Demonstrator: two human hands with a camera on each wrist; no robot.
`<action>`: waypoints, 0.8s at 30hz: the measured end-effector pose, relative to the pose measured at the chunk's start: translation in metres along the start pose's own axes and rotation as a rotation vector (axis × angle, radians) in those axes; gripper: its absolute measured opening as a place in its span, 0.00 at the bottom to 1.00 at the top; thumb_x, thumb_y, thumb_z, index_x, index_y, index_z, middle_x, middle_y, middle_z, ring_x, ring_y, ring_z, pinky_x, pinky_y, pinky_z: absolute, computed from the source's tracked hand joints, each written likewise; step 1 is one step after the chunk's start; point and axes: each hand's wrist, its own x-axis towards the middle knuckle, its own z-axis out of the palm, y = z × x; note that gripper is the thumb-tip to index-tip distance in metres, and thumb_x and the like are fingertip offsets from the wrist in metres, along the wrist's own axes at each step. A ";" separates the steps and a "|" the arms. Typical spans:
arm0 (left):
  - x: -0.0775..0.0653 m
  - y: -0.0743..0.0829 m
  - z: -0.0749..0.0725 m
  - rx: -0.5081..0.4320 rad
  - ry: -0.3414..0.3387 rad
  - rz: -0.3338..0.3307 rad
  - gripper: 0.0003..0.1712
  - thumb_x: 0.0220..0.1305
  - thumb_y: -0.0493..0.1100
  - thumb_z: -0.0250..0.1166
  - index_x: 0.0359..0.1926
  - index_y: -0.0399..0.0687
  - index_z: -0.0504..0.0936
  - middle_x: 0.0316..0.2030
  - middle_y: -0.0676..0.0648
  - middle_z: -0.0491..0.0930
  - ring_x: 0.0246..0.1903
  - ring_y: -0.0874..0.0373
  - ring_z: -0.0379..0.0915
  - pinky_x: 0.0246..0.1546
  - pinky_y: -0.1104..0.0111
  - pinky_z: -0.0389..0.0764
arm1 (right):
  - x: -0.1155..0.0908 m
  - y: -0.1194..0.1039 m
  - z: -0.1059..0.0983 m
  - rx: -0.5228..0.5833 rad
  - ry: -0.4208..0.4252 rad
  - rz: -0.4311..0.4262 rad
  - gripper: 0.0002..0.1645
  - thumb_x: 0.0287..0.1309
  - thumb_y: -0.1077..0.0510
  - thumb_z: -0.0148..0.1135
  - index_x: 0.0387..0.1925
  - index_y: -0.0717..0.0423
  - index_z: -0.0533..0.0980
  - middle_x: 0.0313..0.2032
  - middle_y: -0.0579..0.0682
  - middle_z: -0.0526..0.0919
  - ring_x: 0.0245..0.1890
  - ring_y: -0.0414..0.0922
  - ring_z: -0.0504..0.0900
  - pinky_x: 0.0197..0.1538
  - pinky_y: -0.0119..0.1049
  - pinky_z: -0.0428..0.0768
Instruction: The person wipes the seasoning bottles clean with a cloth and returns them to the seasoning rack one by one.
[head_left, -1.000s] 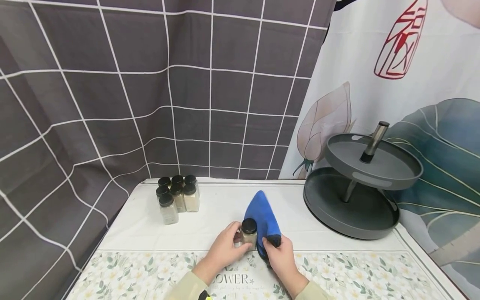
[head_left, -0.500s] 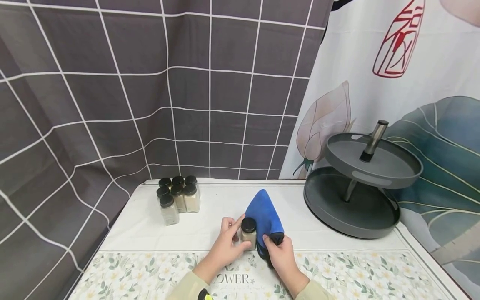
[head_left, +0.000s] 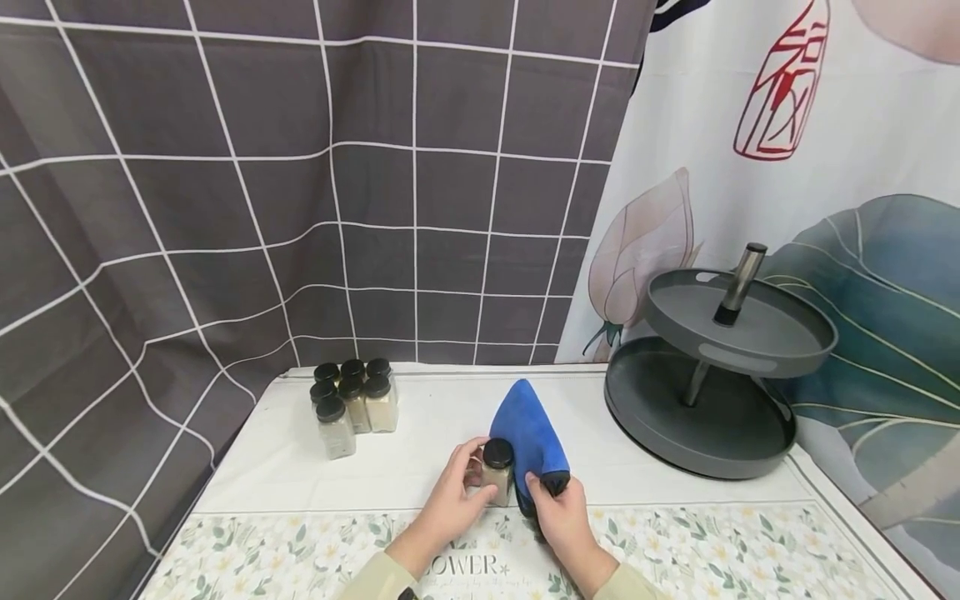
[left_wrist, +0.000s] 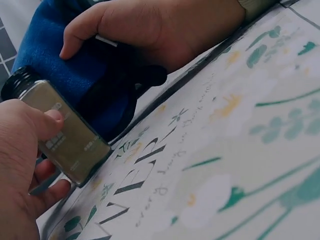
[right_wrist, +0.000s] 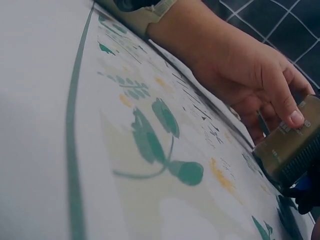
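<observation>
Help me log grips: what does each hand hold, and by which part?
The left hand holds a jar by its body; the right hand grips a blue cloth by its near end.

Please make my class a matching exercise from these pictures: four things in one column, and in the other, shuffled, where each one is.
Things
1. Blue cloth
2. Single jar
3. Cluster of jars
4. Two-tier tray

Places
A. At the back left of the table
B. In the left hand
C. On the right side of the table
D. In the right hand

Pairs: 1-D, 2-B, 3-A, 4-C
</observation>
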 end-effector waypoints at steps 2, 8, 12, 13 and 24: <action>0.001 0.001 0.001 0.008 0.016 0.011 0.38 0.62 0.38 0.71 0.70 0.46 0.65 0.55 0.49 0.71 0.51 0.57 0.71 0.55 0.66 0.79 | 0.001 -0.001 -0.001 -0.008 -0.001 -0.014 0.24 0.65 0.66 0.61 0.61 0.73 0.72 0.58 0.69 0.79 0.62 0.65 0.75 0.65 0.60 0.69; 0.004 0.010 0.008 0.085 0.091 -0.044 0.44 0.52 0.47 0.80 0.66 0.39 0.70 0.52 0.48 0.74 0.47 0.58 0.73 0.50 0.67 0.80 | 0.003 0.001 -0.001 -0.054 -0.046 -0.003 0.22 0.66 0.65 0.61 0.58 0.73 0.74 0.56 0.68 0.81 0.61 0.65 0.76 0.66 0.61 0.68; 0.002 0.013 0.011 0.079 0.128 -0.096 0.39 0.55 0.44 0.78 0.64 0.41 0.70 0.53 0.47 0.76 0.50 0.55 0.75 0.52 0.66 0.80 | 0.004 0.006 0.000 -0.126 -0.067 0.006 0.21 0.64 0.65 0.61 0.57 0.71 0.76 0.54 0.65 0.83 0.60 0.63 0.78 0.65 0.60 0.70; 0.002 0.013 0.011 0.075 0.128 -0.099 0.37 0.56 0.43 0.76 0.64 0.42 0.70 0.54 0.47 0.76 0.52 0.54 0.75 0.54 0.66 0.80 | 0.004 0.007 0.001 -0.145 -0.071 0.003 0.21 0.63 0.65 0.61 0.57 0.70 0.76 0.54 0.65 0.83 0.59 0.63 0.79 0.65 0.60 0.71; 0.000 0.005 0.007 0.012 0.081 -0.030 0.35 0.57 0.35 0.70 0.67 0.44 0.72 0.57 0.48 0.73 0.60 0.46 0.73 0.62 0.60 0.75 | -0.002 0.007 -0.002 -0.150 -0.119 -0.101 0.16 0.68 0.63 0.58 0.55 0.60 0.79 0.51 0.54 0.86 0.57 0.55 0.82 0.63 0.58 0.74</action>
